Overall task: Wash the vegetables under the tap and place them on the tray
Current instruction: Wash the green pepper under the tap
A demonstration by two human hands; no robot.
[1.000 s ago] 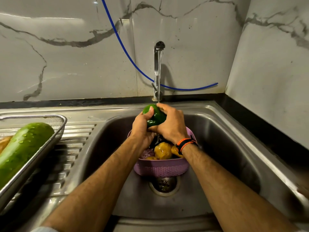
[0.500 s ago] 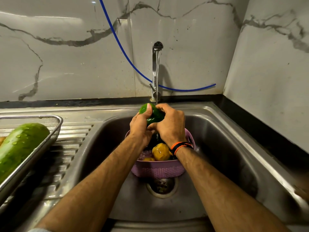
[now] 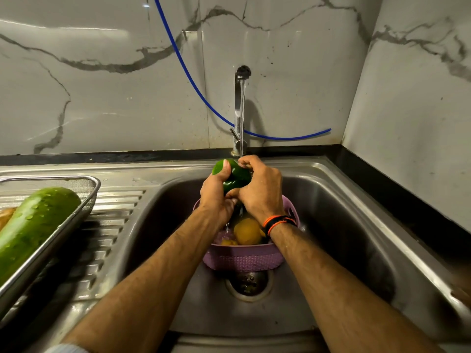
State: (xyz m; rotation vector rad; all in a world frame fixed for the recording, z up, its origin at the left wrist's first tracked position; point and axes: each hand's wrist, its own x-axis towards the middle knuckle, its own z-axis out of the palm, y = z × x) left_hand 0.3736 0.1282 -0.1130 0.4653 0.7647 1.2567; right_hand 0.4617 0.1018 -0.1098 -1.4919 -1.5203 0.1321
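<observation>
Head view: both hands cup a green capsicum (image 3: 233, 175) beneath the running tap (image 3: 240, 108) at the back edge of the steel sink (image 3: 344, 200), the washing step in hand. The left hand (image 3: 216, 194) grips it from the side, thumb across the top; the right hand (image 3: 260, 187) wraps the other side, fingers curled over it. Directly below, a purple basket (image 3: 242, 259) over the drain holds yellow vegetables (image 3: 248, 230) not yet rinsed. On the draining board at the sink's left edge, a wire tray (image 3: 86, 200) carries a wet green gourd (image 3: 33, 225). The next move, by this reading, calls for carrying the slippery capsicum left to that tray, beside the gourd.
</observation>
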